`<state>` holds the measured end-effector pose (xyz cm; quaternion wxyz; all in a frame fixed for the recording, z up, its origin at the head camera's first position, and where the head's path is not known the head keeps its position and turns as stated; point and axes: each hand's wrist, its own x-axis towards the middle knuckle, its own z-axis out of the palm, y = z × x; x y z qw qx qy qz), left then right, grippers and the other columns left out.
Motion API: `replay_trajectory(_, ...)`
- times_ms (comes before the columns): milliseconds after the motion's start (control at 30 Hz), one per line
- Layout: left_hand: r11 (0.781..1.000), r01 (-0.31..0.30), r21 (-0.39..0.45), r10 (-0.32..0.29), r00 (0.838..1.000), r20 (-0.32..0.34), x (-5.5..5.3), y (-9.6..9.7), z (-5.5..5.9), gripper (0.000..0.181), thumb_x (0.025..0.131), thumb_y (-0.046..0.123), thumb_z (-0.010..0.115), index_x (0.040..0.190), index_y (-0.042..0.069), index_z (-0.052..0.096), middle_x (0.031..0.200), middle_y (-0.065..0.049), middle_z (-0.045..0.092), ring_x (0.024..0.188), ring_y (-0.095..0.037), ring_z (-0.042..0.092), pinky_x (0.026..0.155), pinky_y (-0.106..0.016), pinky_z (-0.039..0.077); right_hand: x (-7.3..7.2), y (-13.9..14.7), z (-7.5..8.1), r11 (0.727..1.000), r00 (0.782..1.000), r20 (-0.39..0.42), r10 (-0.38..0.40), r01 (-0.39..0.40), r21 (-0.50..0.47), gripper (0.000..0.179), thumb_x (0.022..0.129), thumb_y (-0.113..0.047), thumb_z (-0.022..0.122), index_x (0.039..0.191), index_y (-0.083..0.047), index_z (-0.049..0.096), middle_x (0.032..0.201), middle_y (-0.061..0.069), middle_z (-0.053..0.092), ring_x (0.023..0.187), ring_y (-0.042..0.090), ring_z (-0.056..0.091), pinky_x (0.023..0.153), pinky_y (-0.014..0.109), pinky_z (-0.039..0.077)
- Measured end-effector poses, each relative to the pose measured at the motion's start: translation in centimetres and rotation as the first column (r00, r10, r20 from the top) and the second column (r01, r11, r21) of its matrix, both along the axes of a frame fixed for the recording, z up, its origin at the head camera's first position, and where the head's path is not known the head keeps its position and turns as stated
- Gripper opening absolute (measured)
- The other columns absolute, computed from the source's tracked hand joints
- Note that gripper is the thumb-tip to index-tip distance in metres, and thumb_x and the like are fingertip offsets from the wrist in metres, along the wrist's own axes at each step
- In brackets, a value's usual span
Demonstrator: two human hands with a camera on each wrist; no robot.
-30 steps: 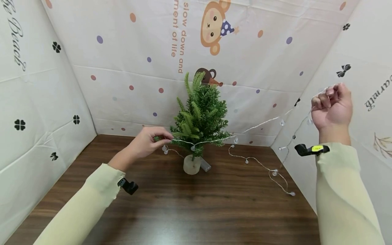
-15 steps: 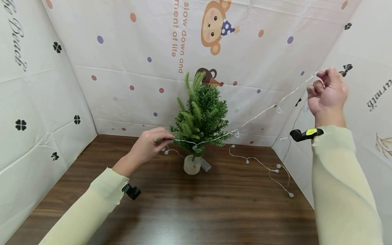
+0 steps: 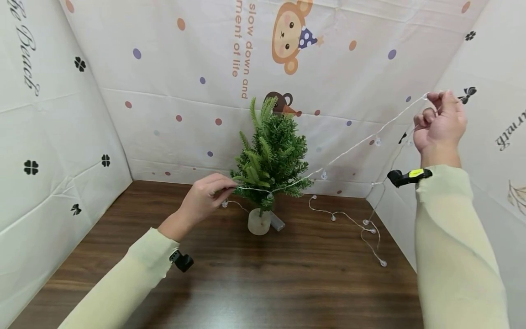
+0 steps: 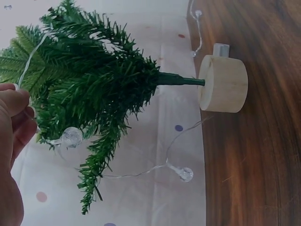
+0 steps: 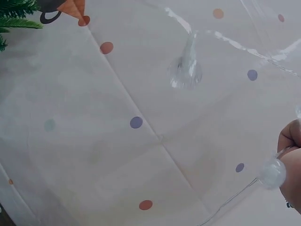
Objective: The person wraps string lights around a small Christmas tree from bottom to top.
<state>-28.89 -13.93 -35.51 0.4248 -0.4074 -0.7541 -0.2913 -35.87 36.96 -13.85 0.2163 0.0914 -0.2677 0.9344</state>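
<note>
A small artificial Christmas tree [image 3: 273, 155] stands upright on its round wooden base [image 3: 259, 222]. My left hand [image 3: 203, 196] pinches a string of lights [image 3: 349, 150] at the tree's left side, close to the lower branches. From there the wire crosses the front of the tree and rises, fairly taut, to my right hand [image 3: 440, 119], which grips it high on the right. Clear round bulbs hang along it; one bulb [image 4: 72, 137] dangles beside my left fingers and another bulb [image 5: 272, 173] lies against my right hand.
A clear battery box [image 3: 277, 222] lies behind the tree's base on the wooden table [image 3: 263, 274]. Loose light string [image 3: 333, 218] trails over the table's right part and up to the right hand. Printed cloth walls [image 3: 164, 114] stand at the back and both sides.
My right hand has risen and shifted slightly left, drawing the wire straighter between the hands. My left hand has moved slightly right, still pinching the string of lights.
</note>
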Motion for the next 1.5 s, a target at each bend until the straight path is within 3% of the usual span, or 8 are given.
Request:
replay_trajectory(167,0.999,-0.012,-0.035,0.008,0.995,-0.101,-0.2,0.5,-0.2,0.025,0.077,-0.007,0.084,0.098,0.005,0.078,0.095,-0.007,0.076,0.087,-0.02,0.072,0.072,-0.032,0.061,0.3,0.6,0.3,0.999,0.999,0.044,-0.021,0.023,-0.026,0.022,0.103,-0.018,0.06,0.09,-0.001,0.06,0.082,0.012,0.065,0.046,0.017,0.026,0.05,0.027,0.01)
replay_trajectory(400,0.991,-0.087,-0.106,0.06,0.97,-0.236,-0.2,1.3,-0.2,0.02,0.078,-0.004,0.084,0.096,0.002,0.078,0.093,-0.007,0.077,0.084,-0.02,0.074,0.075,-0.033,0.063,0.7,1.5,0.4,0.997,0.994,0.095,-0.058,0.062,-0.047,0.021,0.101,-0.017,0.064,0.087,-0.002,0.062,0.08,0.011,0.069,0.046,0.018,0.025,0.047,0.028,0.011)
replay_trajectory(600,0.981,-0.156,-0.111,0.116,0.946,-0.303,0.4,2.1,-0.2,0.006,0.09,0.002,0.076,0.095,0.004,0.078,0.091,-0.005,0.078,0.081,-0.019,0.074,0.073,-0.033,0.063,0.0,1.2,0.3,0.997,0.991,0.111,-0.074,0.075,-0.004,0.017,0.099,-0.017,0.066,0.091,-0.003,0.062,0.086,0.01,0.07,0.045,0.017,0.025,0.046,0.028,0.013)
replay_trajectory(700,0.982,-0.167,-0.092,0.128,0.934,-0.333,0.5,2.4,-0.4,0.007,0.095,0.005,0.071,0.095,0.004,0.078,0.091,-0.006,0.078,0.08,-0.019,0.075,0.071,-0.034,0.063,-0.5,0.8,0.4,0.996,0.988,0.129,-0.086,0.083,0.031,0.012,0.1,-0.013,0.066,0.093,-0.003,0.063,0.09,0.01,0.072,0.044,0.017,0.025,0.044,0.028,0.015)
replay_trajectory(967,0.97,-0.196,-0.143,0.133,0.923,-0.36,0.4,2.8,-1.2,0.009,0.097,0.005,0.068,0.095,0.004,0.077,0.091,-0.006,0.078,0.081,-0.02,0.075,0.074,-0.034,0.063,-1.7,-0.8,0.1,0.986,0.971,0.227,-0.076,0.039,0.163,0.011,0.1,-0.016,0.065,0.096,-0.005,0.064,0.096,0.008,0.077,0.046,0.017,0.031,0.042,0.029,0.022)
replay_trajectory(1133,0.965,-0.198,-0.173,0.127,0.927,-0.353,0.4,2.8,-1.2,0.004,0.092,0.003,0.073,0.094,0.004,0.077,0.091,-0.006,0.077,0.082,-0.02,0.074,0.075,-0.033,0.062,-2.5,-2.3,-0.8,0.944,0.962,0.258,-0.092,0.002,0.331,0.008,0.103,-0.015,0.062,0.101,-0.007,0.063,0.096,0.007,0.078,0.049,0.015,0.035,0.045,0.027,0.026)
replay_trajectory(1300,0.965,-0.189,-0.184,0.116,0.93,-0.348,0.6,2.8,-0.9,0.013,0.082,0.0,0.082,0.093,0.004,0.076,0.09,-0.006,0.077,0.081,-0.02,0.074,0.074,-0.034,0.062,-3.1,-4.1,-1.5,0.871,0.953,0.282,-0.115,-0.04,0.49,0.011,0.103,-0.017,0.061,0.102,-0.006,0.064,0.093,0.003,0.078,0.053,0.013,0.038,0.047,0.025,0.03)
replay_trajectory(1500,0.97,-0.169,-0.176,0.104,0.938,-0.331,1.0,2.1,-0.3,0.006,0.094,0.004,0.072,0.097,0.003,0.077,0.093,-0.006,0.078,0.084,-0.02,0.074,0.077,-0.035,0.062,-3.8,-6.4,-2.2,0.786,0.934,0.317,-0.163,-0.071,0.614,0.013,0.102,-0.021,0.063,0.103,-0.01,0.07,0.092,0.0,0.078,0.057,0.013,0.038,0.052,0.025,0.032)
